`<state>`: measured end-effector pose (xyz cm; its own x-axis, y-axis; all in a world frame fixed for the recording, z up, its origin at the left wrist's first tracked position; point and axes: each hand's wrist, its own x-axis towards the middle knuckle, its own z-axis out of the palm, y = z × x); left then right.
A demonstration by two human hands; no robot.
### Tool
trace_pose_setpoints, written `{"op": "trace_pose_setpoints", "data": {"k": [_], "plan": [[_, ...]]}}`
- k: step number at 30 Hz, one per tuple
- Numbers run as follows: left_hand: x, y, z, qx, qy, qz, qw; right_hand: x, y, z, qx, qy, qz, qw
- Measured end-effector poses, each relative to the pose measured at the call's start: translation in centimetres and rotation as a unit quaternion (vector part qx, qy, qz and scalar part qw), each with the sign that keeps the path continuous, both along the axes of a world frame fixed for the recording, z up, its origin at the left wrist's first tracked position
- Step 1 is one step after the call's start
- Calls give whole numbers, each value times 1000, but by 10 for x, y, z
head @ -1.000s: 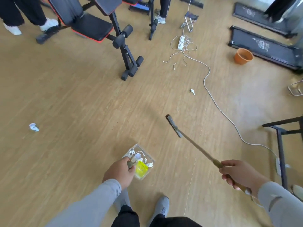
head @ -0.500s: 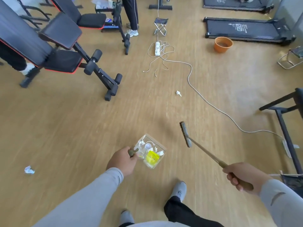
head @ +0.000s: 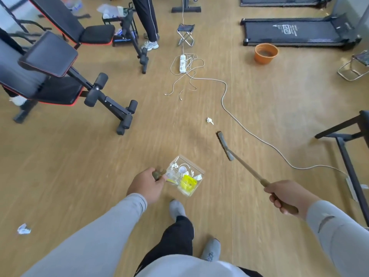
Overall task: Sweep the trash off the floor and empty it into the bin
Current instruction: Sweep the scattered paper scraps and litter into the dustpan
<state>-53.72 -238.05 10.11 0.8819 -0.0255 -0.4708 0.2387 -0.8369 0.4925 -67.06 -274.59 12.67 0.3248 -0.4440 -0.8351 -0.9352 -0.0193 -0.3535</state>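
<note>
While both hands are loaded, handling looks easy: the broom (head: 242, 163) reads as light and stiff, a thin wooden stick with a narrow brush head, best held low on the stick as it is now, near the end. The dustpan (head: 185, 177) is a clear rigid tray, light, carrying small white scraps and a yellow piece; contents are loose, so tilt it forward and they slide out. Keep it level, hold it by the handle.

Left hand (head: 147, 185): fingers curled tight round the dustpan's dark handle, thumb over the top, pan out ahead of the knuckles above the floor (head: 79, 166).

Right hand (head: 286, 196): fist closed round the stick end, fingers wrapped fully, no gap visible. Brush head sits just short of a crumpled white paper scrap (head: 209, 120), not touching it; can't tell if the bristles are on the floor.

A second paper scrap (head: 23, 229) lies well apart, far left. White cable (head: 251, 132) runs just beside the brush head: snag risk on the stroke. Orange bin (head: 266, 53) stands far ahead by the treadmill (head: 299, 33). Judgement: sweeping is unfinished, emptying not started.
</note>
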Motion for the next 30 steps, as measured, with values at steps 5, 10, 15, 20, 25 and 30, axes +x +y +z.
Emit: {"op": "trace_pose_setpoints", "data": {"k": [5,10,15,20,25,30], "plan": [[62,-21,-21,-6,14,-10,1000,59,-13,-6,-16,18,8,1000],[123,-40,-40,-34,39,-19,998,123,-32,-7,-32,31,47,998],[162,-53,-50,-56,59,-19,997,172,-45,-13,-37,37,67,996],[189,-72,-55,-52,72,-27,996,206,-65,-19,-33,29,63,997],[206,-101,-60,-34,81,-26,996,235,-99,-34,-40,21,71,996],[221,-139,-64,-17,88,2,996,273,-142,-44,-33,2,72,997]]}}
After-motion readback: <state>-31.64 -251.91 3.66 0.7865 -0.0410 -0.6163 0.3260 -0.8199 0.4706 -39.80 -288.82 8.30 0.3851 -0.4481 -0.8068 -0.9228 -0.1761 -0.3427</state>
